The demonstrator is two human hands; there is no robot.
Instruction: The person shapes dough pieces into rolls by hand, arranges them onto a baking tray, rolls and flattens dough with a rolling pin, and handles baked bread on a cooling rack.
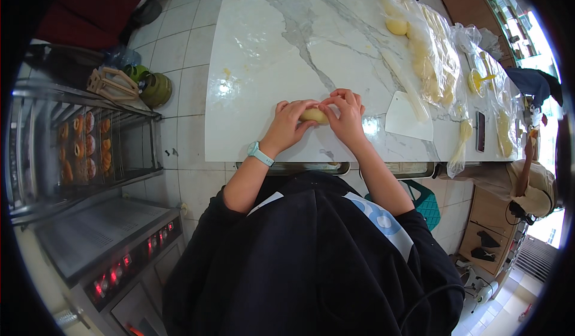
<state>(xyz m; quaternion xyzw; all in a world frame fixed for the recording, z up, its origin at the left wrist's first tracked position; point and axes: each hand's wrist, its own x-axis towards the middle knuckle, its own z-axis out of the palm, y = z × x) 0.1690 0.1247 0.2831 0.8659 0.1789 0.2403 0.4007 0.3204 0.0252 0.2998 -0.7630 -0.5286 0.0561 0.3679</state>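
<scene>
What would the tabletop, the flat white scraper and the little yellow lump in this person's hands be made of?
The tabletop looks like polished marble or an imitation: glossy white, grey-veined, with bright reflections. The flat white scraper is probably plastic, being smooth, plain and evenly coloured. The yellow lump seems to be dough, judging by its pale colour and smooth, rounded surface.

Blk top [299, 264]; mint L-wrist watch [257, 151]; wht cloth [385, 221] w/ blue pattern; blk cable [432, 291], R side

The dough [312, 116] looks smooth — the tabletop [263, 60] glossy.
</scene>
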